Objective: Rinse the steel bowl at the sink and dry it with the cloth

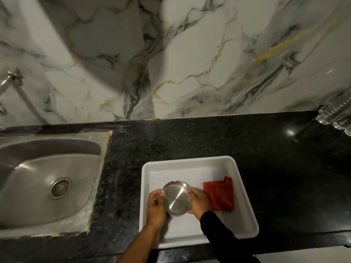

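The bowl (177, 198) is round, shallow brushed steel with a flat bottom and a small notch in its far rim. It sits over the white plastic tray (245, 209), a rounded-corner square with raised walls. The left hand (156, 205) grips the rim at the bowl's 9 o'clock, fingers curled closed on it. The right hand (199, 203), in a black sleeve, clasps the rim at 3 o'clock, also closed around the edge. Whether the bowl rests on the tray floor or is lifted cannot be told. A crumpled red cloth (221, 195) lies in the tray at the bowl's 3 o'clock, just beyond the right hand. The matte steel sink (47, 179), with a round drain, is set in the speckled black stone counter (190, 139) at 9 o'clock, well apart.
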